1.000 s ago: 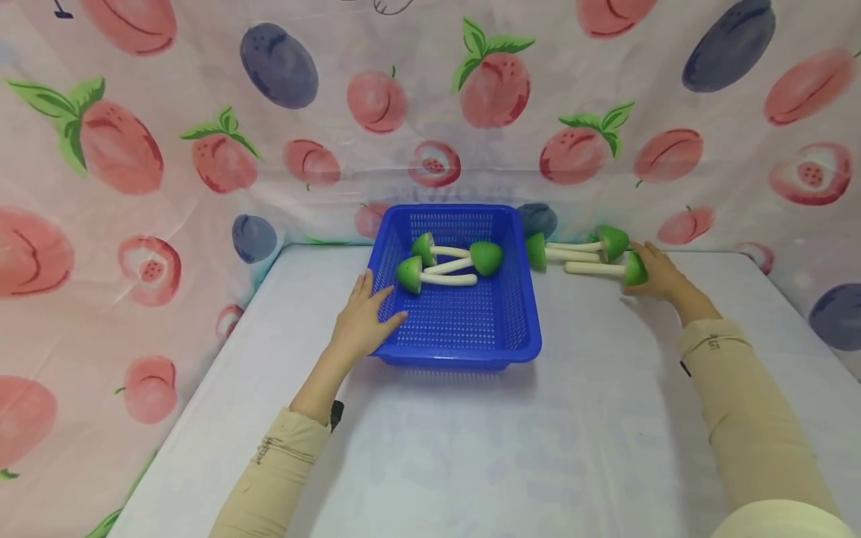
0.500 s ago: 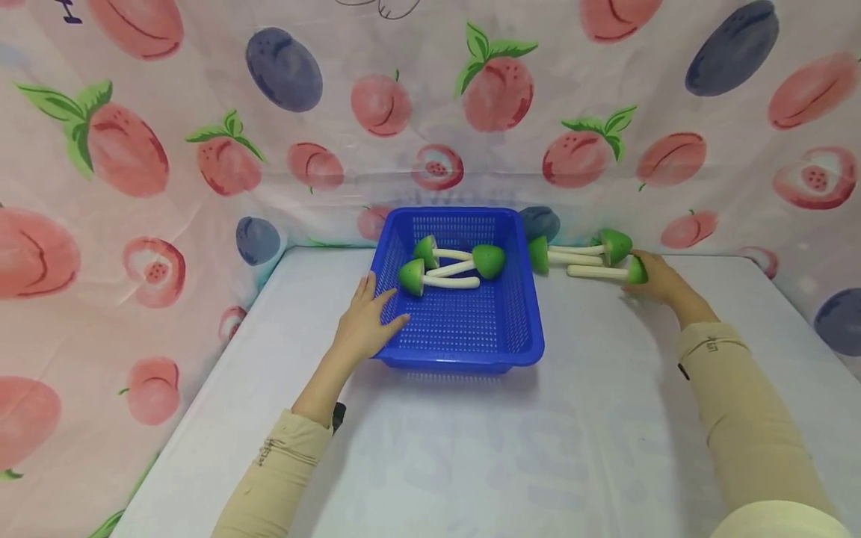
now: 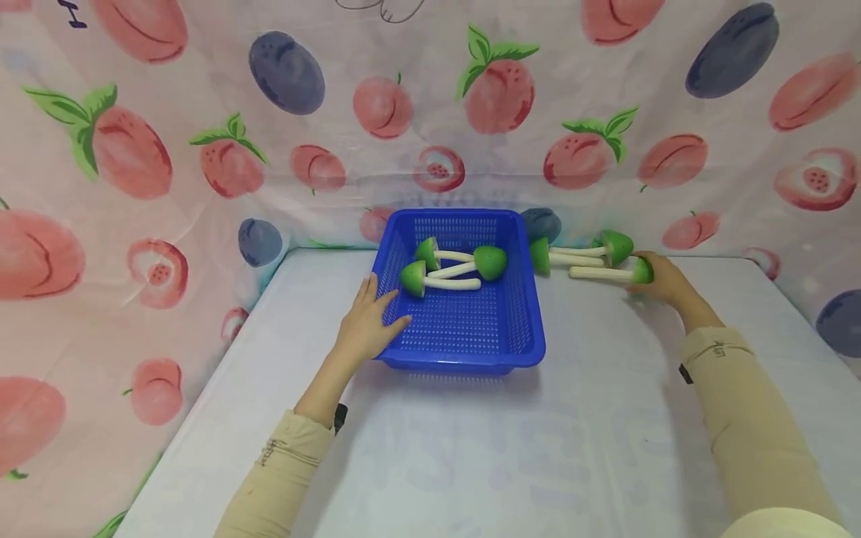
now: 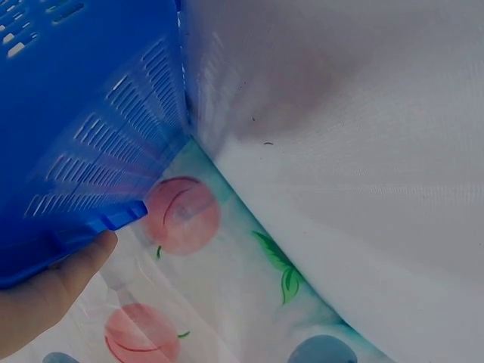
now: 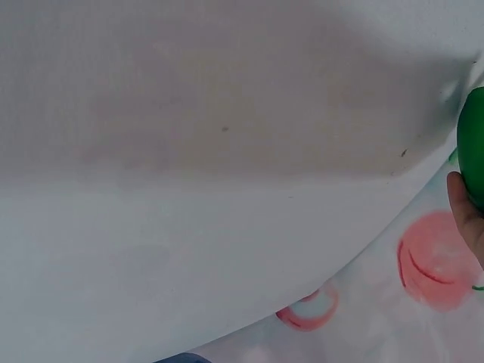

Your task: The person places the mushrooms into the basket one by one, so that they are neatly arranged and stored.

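three in the blue basket (image 3: 464, 359), three outside it

in the basket we see three green-capped mushrooms with pale stems, lying in its far half: the back mushroom (image 3: 426, 253) and the front mushroom (image 3: 413, 279) have their caps to the left, while the middle mushroom (image 3: 490, 263) has its cap to the right. the near half of the basket shows its bare perforated floor, and from the left wrist we look along its slotted outer wall.

the left hand (image 3: 363, 326) rests on the basket's left rim, fingers apart and fairly straight. just beyond the right rim lie the left-capped mushroom (image 3: 540, 256) and the right-capped mushroom (image 3: 616, 247), stems side by side. in front of them, the right hand (image 3: 662, 280) has its fingers and thumb clamped on the cap of the nearest mushroom (image 3: 643, 270), whose stem points left; we cannot tell whether it is clear of the table.

the white table (image 3: 572, 441) carries soft shadows under both arms. a pale backdrop (image 3: 430, 45) printed with peaches and dark blue fruit rises behind it and along the left. both sleeves (image 3: 747, 403) are beige.
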The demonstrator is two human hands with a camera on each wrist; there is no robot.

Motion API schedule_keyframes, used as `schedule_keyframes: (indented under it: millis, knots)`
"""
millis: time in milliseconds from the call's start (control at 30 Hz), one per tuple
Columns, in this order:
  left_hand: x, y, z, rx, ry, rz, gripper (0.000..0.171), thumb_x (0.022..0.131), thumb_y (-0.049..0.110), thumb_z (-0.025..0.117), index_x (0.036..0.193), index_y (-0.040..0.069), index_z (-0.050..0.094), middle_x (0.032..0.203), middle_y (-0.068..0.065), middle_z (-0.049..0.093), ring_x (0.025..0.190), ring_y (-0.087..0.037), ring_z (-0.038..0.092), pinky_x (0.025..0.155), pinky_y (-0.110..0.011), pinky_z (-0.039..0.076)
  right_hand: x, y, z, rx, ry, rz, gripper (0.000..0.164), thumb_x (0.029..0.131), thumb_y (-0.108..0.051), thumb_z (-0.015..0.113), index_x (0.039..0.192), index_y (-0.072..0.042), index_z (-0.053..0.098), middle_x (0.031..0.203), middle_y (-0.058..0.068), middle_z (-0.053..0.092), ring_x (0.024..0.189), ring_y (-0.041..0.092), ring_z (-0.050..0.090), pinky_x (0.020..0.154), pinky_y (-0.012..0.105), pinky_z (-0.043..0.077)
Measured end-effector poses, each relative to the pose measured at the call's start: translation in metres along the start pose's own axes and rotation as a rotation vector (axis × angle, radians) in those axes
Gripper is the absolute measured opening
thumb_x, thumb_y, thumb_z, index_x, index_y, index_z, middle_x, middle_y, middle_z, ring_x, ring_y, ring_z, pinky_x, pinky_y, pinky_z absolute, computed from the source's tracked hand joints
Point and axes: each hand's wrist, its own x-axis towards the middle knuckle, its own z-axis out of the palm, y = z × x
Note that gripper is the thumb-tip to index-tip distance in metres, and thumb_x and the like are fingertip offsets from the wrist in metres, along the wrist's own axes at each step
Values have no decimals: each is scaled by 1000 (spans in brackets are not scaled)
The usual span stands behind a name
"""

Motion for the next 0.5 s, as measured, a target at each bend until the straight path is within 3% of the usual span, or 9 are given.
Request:
schedule_keyframes:
  millis: [500]
  knots:
    - [1, 1, 2, -1, 3, 7, 64, 92, 46, 53, 143, 8, 41, 157, -21, 7, 147, -33, 2, 108, -61, 28, -11, -8, -2, 98, 58, 14, 80, 87, -21, 67, 143, 9, 20, 142, 41, 24, 131, 58, 21, 109, 66, 16]
